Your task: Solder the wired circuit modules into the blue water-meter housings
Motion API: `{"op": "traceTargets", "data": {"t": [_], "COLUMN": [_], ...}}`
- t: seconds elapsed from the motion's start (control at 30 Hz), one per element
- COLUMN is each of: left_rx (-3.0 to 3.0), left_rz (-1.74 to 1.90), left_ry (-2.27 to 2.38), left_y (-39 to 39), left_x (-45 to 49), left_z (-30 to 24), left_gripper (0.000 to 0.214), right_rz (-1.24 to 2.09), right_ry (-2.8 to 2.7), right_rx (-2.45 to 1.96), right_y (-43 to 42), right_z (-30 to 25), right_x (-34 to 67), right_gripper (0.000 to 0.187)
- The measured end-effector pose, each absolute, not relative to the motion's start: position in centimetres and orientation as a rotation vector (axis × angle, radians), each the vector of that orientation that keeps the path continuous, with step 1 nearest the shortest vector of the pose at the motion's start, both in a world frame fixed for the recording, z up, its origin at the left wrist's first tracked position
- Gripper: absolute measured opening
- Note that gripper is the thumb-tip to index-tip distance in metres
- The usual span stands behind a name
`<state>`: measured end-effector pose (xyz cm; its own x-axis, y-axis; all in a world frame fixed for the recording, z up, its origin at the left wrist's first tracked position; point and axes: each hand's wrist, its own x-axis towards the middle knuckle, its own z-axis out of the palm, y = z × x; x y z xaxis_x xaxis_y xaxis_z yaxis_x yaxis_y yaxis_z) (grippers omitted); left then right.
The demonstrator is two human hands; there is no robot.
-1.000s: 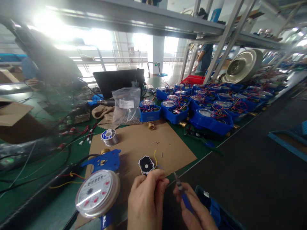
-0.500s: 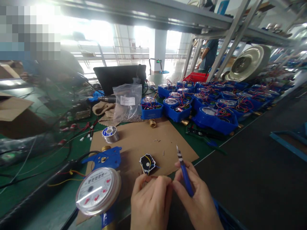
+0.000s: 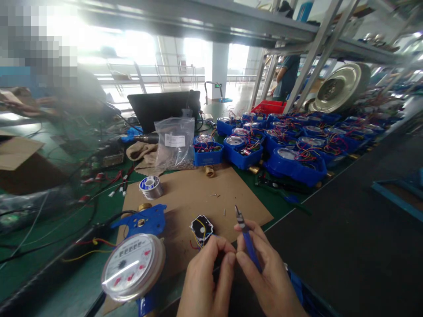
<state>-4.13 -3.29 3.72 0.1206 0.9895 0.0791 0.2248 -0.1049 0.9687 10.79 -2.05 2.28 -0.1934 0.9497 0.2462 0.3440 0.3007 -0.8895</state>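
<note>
My right hand (image 3: 267, 268) is closed around blue-handled cutting pliers (image 3: 248, 242), their metal jaws pointing up and away from me. Its thumb tip meets the fingertips of my left hand (image 3: 209, 275), which are pinched together. Whatever sits in that pinch is hidden by the fingers. Just beyond the left hand, a small black module with a white edge (image 3: 202, 228) lies on the cardboard sheet (image 3: 185, 198). Yellow, red and blue wires come off it, some running toward the left hand. To the left stands a round water meter (image 3: 134, 266) with a clear cover, beside a blue bracket (image 3: 145, 221).
A solder spool (image 3: 150, 187) and small metal pins (image 3: 224, 212) lie on the cardboard. Behind are a clear plastic bag (image 3: 175, 143) and a dark screen (image 3: 163, 110). Blue meter housings (image 3: 294, 165) with loose wires line the right. A person (image 3: 286, 77) stands beyond the shelf.
My left hand has turned, its fingers now bent in a pinch farther from me. The pliers have shifted slightly left and down. A red wire now shows loose at the module's left side.
</note>
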Motion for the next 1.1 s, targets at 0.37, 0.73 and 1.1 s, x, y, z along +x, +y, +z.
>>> {"op": "traceTargets", "data": {"t": [0.37, 0.73, 1.1], "left_rx": [1.168, 1.392, 1.430], "left_rz": [1.300, 1.348, 1.398], "left_ry": [1.291, 1.430, 1.449], "left_y": [-3.8, -4.1, -4.1], "left_x": [-2.6, -2.1, -2.3], "left_z": [3.4, 2.8, 2.4], "left_gripper": [0.026, 0.020, 0.019], "right_rz": [1.010, 0.986, 1.011], "right_ry": [-1.536, -1.496, -1.460], "right_rx": [-1.188, -1.271, -1.315], "right_y": [-2.3, -1.7, -1.7], "right_z": [1.6, 1.7, 1.2], "right_x": [10.3, 9.7, 9.4], "right_gripper": [0.016, 0.009, 0.015]}}
